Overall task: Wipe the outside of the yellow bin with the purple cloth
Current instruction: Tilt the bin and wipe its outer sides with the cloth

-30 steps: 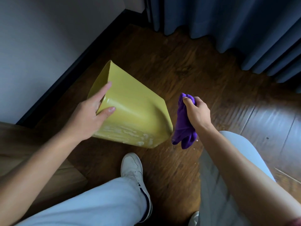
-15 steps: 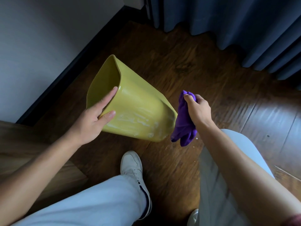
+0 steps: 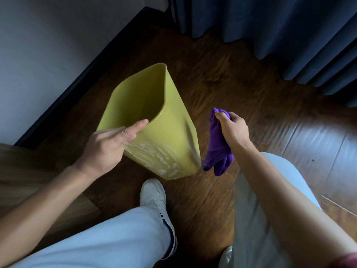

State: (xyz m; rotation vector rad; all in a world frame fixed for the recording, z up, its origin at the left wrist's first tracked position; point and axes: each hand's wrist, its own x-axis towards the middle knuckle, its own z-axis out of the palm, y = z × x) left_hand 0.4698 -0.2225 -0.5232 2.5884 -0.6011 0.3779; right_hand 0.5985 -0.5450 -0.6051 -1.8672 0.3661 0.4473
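Yellow bin tilted over wooden floor, rim gripped by left hand. Purple cloth bunched in right hand, just beside bin's edge, apart.

- At the frame's centre we see the bin, tilted on the floor.
- The cloth hangs just right of it.
- A shoe lies below the bin.

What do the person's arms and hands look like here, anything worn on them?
Both the left hand and right hand are bare: no gloves, rings or watch visible. Both forearms are uncovered too. Only a sliver of dark red sleeve shows at the right arm's upper end, by the frame's lower right corner.
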